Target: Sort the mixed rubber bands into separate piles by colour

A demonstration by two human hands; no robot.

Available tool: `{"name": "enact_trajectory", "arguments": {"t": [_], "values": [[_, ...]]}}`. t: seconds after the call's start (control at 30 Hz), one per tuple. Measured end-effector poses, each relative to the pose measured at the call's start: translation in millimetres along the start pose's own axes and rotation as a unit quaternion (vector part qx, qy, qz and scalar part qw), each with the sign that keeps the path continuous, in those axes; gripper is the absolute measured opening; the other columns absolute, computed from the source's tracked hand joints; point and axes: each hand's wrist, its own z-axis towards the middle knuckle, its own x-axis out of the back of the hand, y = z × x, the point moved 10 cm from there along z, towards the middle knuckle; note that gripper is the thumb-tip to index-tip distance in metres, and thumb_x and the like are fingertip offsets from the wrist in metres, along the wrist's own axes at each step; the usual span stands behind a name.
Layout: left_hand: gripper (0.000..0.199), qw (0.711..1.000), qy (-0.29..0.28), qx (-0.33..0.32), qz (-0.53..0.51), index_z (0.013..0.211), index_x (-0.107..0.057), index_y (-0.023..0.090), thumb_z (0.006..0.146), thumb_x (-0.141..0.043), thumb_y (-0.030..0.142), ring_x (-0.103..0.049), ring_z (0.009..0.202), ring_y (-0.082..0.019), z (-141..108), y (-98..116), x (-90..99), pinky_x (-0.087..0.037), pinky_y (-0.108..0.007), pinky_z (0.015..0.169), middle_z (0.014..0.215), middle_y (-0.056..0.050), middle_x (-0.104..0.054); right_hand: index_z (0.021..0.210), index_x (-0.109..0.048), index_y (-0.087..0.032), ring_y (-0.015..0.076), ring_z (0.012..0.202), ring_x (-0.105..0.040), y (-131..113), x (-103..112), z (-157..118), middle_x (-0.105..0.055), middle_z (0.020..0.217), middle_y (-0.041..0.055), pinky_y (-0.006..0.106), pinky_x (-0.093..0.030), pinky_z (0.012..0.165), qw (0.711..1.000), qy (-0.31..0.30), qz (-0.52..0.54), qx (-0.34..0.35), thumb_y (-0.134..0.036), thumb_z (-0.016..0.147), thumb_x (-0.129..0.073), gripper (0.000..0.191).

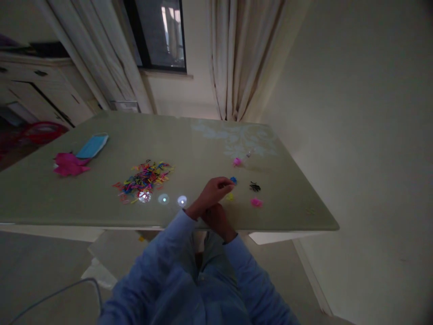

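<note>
Hovering low over the table (189, 149), the left hand (216, 188) is loosely curling its fingers, tips sitting right by the blue bands (233, 180); can't tell if they're touching or pinching any. The right hand (218, 219) is sitting partly hidden under the left wrist, so no clue how open it is or what it's holding. Close by, yellow bands (230, 197) are lying nearer the edge, black bands (255, 186) off to the right, plus 2 pink clumps (256, 202), 1 nearer and 1 farther back. They're looking like tiny rubber bands, so I'm guessing super light, soft, stretchy, kinda grippy. I'd be pinching 1 loop by its outer side, no yanking, since thin ones could snap. Farther left, the mixed pile (145, 177) is sprawling, probably tangling, then a mask (92, 146) is lying beside a crumpled pink thing (71, 164).
</note>
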Motion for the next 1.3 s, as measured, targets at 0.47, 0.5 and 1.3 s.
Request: {"name": "enact_trajectory", "arguments": {"t": [0.47,0.5,1.3], "values": [[0.018,0.952,0.154,-0.013,0.263,0.086,-0.067,0.018,0.089,-0.053,0.029,-0.06,0.074,-0.016,-129.8,-68.4,130.1,-0.046,-0.028,0.07,0.079,-0.004,-0.065,0.083,-0.069,-0.02,0.0155,0.072,-0.059,-17.2,16.4,8.4,-0.066,0.081,0.0033,0.027,-0.045,0.068,0.997,0.006,0.078,0.003,-0.025,0.086,-0.061,0.01],[0.017,0.948,0.151,-0.015,0.28,0.086,-0.067,0.018,0.09,-0.053,0.028,-0.06,0.075,-0.016,-129.2,-67.3,127.0,-0.045,-0.028,0.071,0.08,-0.004,-0.065,0.084,-0.069,-0.019,0.0153,0.072,-0.059,-15.4,16.4,12.6,-0.067,0.081,0.0033,0.027,-0.046,0.068,0.997,0.007,0.08,-0.011,-0.025,0.085,-0.062,0.009],[0.011,0.921,0.196,-0.031,0.336,0.086,-0.066,0.018,0.087,-0.055,0.017,-0.062,0.075,-0.018,-136.8,-57.2,127.2,-0.047,-0.028,0.068,0.079,-0.005,-0.067,0.095,-0.074,-0.018,0.022,0.095,-0.06,-88.0,-103.3,178.0,-0.067,0.104,0.0118,0.029,-0.045,0.083,0.961,-0.178,-0.201,0.07,-0.02,0.086,-0.052,0.023]]}}
